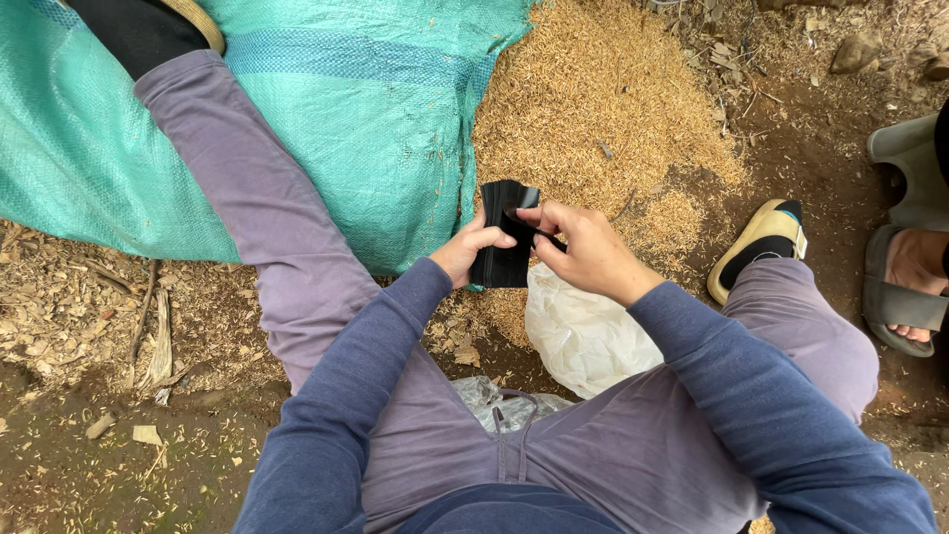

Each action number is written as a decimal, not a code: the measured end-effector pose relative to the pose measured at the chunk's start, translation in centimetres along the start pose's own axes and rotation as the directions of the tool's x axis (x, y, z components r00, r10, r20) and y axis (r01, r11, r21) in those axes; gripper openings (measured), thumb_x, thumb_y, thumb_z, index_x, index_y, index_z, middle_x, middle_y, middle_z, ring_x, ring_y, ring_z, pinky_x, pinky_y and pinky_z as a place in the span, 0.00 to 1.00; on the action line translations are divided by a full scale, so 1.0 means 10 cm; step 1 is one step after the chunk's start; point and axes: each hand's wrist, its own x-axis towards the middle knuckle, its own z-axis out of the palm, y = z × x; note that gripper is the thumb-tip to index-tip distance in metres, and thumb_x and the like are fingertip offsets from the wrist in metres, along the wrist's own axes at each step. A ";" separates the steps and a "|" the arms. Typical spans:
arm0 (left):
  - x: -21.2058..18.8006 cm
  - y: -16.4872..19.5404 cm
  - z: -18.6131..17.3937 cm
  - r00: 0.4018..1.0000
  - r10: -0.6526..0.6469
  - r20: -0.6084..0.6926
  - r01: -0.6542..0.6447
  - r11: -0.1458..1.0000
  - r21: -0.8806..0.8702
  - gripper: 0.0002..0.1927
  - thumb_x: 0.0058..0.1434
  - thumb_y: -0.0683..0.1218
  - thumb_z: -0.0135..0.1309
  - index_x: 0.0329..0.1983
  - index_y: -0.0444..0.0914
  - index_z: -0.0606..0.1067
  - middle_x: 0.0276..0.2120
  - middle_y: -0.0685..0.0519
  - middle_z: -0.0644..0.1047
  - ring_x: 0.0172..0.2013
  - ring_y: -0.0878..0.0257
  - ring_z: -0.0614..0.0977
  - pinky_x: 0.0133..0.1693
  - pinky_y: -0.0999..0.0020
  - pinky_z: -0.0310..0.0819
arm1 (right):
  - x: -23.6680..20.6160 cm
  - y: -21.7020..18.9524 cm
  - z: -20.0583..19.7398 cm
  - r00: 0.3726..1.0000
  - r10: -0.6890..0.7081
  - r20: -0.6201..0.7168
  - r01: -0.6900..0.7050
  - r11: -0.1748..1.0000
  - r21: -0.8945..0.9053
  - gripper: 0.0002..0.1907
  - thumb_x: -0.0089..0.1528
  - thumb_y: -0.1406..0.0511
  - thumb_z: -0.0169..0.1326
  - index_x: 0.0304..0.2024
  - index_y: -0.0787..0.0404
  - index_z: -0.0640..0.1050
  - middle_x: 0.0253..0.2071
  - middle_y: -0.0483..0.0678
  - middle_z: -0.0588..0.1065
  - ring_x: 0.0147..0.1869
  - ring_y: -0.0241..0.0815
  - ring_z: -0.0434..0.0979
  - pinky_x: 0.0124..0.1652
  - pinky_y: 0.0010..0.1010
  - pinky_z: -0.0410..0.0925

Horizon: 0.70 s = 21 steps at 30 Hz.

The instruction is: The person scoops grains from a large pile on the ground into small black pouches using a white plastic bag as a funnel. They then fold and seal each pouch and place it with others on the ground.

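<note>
Plainly, the fingers [542, 222] of the right hand [583, 252] were pinched on the upper edge of a small stack of black plastic bags [504, 237], teasing at one layer, while the left hand [465, 252] clenched the same stack from its lower left side. By the look of it, the work was at its start: the top bag seemed only partly separated, none stood opened, and nothing had been put in one. The stack was held in the air above the husk pile [593, 99], not resting on it. Just below the stack a white plastic bag [583, 341] lay crumpled between the knees. Left of the stack the green woven sack [376, 119] lay close, with one leg stretched across it. Right of the stack sat the person's yellow sandal [761, 237], and farther right another person's sandalled foot [905, 287]. Free room lay mostly beyond the stack, over the husks.
</note>
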 end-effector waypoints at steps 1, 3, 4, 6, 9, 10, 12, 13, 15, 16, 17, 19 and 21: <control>0.00 -0.01 0.01 1.000 -0.002 0.002 0.002 1.000 0.018 0.37 0.55 0.42 0.51 0.69 0.44 0.58 0.49 0.50 0.73 0.46 0.60 0.80 0.47 0.59 0.81 | -0.03 -0.02 0.02 1.000 -0.001 0.008 0.001 1.000 -0.004 0.11 0.58 0.69 0.58 0.30 0.67 0.67 0.51 0.58 0.81 0.47 0.53 0.85 0.41 0.38 0.75; 0.00 -0.03 0.01 1.000 -0.008 0.005 0.008 0.999 0.053 0.32 0.56 0.44 0.51 0.66 0.38 0.62 0.46 0.49 0.74 0.44 0.59 0.80 0.46 0.59 0.81 | -0.04 -0.05 0.03 0.998 0.042 0.043 -0.041 0.999 -0.030 0.10 0.58 0.68 0.58 0.32 0.66 0.69 0.47 0.57 0.82 0.44 0.53 0.84 0.40 0.38 0.75; 0.00 -0.03 0.01 1.000 -0.026 -0.003 0.026 0.998 0.052 0.31 0.55 0.44 0.51 0.64 0.38 0.63 0.45 0.48 0.75 0.42 0.58 0.80 0.45 0.59 0.81 | -0.05 -0.05 0.02 0.994 0.086 0.068 -0.082 0.995 -0.053 0.09 0.58 0.68 0.58 0.34 0.66 0.71 0.44 0.57 0.82 0.41 0.53 0.84 0.41 0.38 0.75; 0.01 -0.05 -0.01 0.998 -0.061 -0.020 0.062 0.997 0.049 0.29 0.54 0.45 0.50 0.60 0.38 0.64 0.42 0.48 0.75 0.40 0.58 0.81 0.43 0.59 0.81 | -0.05 -0.06 0.01 0.987 0.128 0.093 -0.122 0.991 -0.063 0.08 0.59 0.68 0.58 0.34 0.65 0.72 0.40 0.56 0.83 0.38 0.51 0.84 0.40 0.38 0.74; 0.02 -0.09 -0.03 0.999 -0.043 -0.002 0.044 0.997 0.068 0.28 0.54 0.45 0.51 0.60 0.37 0.66 0.42 0.49 0.75 0.39 0.60 0.80 0.43 0.63 0.80 | -0.06 -0.06 -0.03 0.992 0.085 0.089 -0.084 0.996 -0.015 0.09 0.59 0.68 0.57 0.31 0.65 0.70 0.40 0.57 0.82 0.40 0.49 0.84 0.38 0.37 0.74; 0.02 -0.09 -0.03 0.999 -0.044 0.008 0.043 0.996 0.072 0.27 0.55 0.45 0.51 0.60 0.37 0.67 0.42 0.49 0.75 0.39 0.61 0.80 0.43 0.64 0.80 | -0.06 -0.06 -0.05 0.995 0.047 0.085 -0.047 0.999 0.002 0.10 0.59 0.69 0.56 0.30 0.66 0.68 0.43 0.57 0.82 0.42 0.48 0.85 0.37 0.37 0.73; 0.03 -0.09 -0.03 0.999 -0.046 0.027 0.044 0.996 0.081 0.26 0.55 0.44 0.51 0.59 0.35 0.68 0.42 0.49 0.76 0.39 0.61 0.80 0.43 0.66 0.80 | -0.06 -0.06 -0.08 0.996 0.025 0.088 -0.027 0.999 0.022 0.11 0.59 0.69 0.56 0.28 0.66 0.67 0.46 0.57 0.82 0.43 0.47 0.85 0.36 0.36 0.73; 0.03 -0.08 -0.03 0.999 -0.047 0.024 0.044 0.995 0.092 0.26 0.55 0.44 0.50 0.59 0.35 0.68 0.41 0.49 0.76 0.39 0.61 0.80 0.42 0.65 0.80 | -0.07 -0.07 -0.09 0.994 0.041 0.097 -0.044 0.999 0.024 0.10 0.58 0.69 0.55 0.28 0.65 0.66 0.47 0.56 0.82 0.41 0.46 0.85 0.36 0.36 0.73; 0.02 -0.05 -0.04 0.999 -0.046 0.018 0.044 0.992 0.114 0.26 0.54 0.44 0.50 0.58 0.35 0.67 0.40 0.49 0.75 0.38 0.60 0.80 0.42 0.63 0.81 | -0.07 -0.08 -0.11 0.992 0.062 0.111 -0.066 0.997 0.031 0.10 0.58 0.69 0.55 0.28 0.65 0.66 0.48 0.56 0.82 0.40 0.46 0.84 0.37 0.36 0.73; 0.00 -0.03 -0.04 0.997 -0.068 0.029 0.064 0.991 0.119 0.26 0.54 0.44 0.50 0.57 0.35 0.67 0.41 0.48 0.76 0.38 0.59 0.81 0.42 0.62 0.81 | -0.07 -0.09 -0.11 0.991 0.068 0.116 -0.072 0.997 0.035 0.10 0.58 0.69 0.55 0.28 0.65 0.66 0.48 0.56 0.82 0.40 0.46 0.84 0.36 0.36 0.73; -0.01 -0.01 -0.03 0.995 -0.088 0.040 0.083 0.989 0.124 0.26 0.55 0.44 0.50 0.57 0.34 0.67 0.41 0.47 0.76 0.39 0.59 0.82 0.42 0.62 0.82 | -0.08 -0.09 -0.12 0.990 0.072 0.119 -0.077 0.996 0.039 0.10 0.58 0.69 0.55 0.28 0.65 0.66 0.49 0.56 0.82 0.40 0.45 0.84 0.36 0.36 0.73; -0.04 0.03 -0.01 0.991 -0.118 0.063 0.109 0.985 0.131 0.25 0.55 0.45 0.49 0.57 0.34 0.67 0.41 0.45 0.77 0.39 0.58 0.83 0.42 0.61 0.83 | -0.09 -0.09 -0.13 0.974 0.172 0.150 -0.172 0.985 -0.015 0.11 0.57 0.69 0.55 0.28 0.65 0.66 0.51 0.53 0.83 0.35 0.48 0.83 0.34 0.38 0.72; -0.07 0.03 0.03 0.987 -0.136 0.085 0.125 0.984 0.131 0.25 0.54 0.46 0.48 0.57 0.35 0.66 0.40 0.43 0.79 0.38 0.56 0.85 0.41 0.61 0.83 | -0.12 -0.08 -0.13 0.975 0.164 0.149 -0.162 0.986 -0.027 0.11 0.58 0.68 0.56 0.28 0.65 0.66 0.51 0.53 0.82 0.36 0.48 0.83 0.34 0.38 0.73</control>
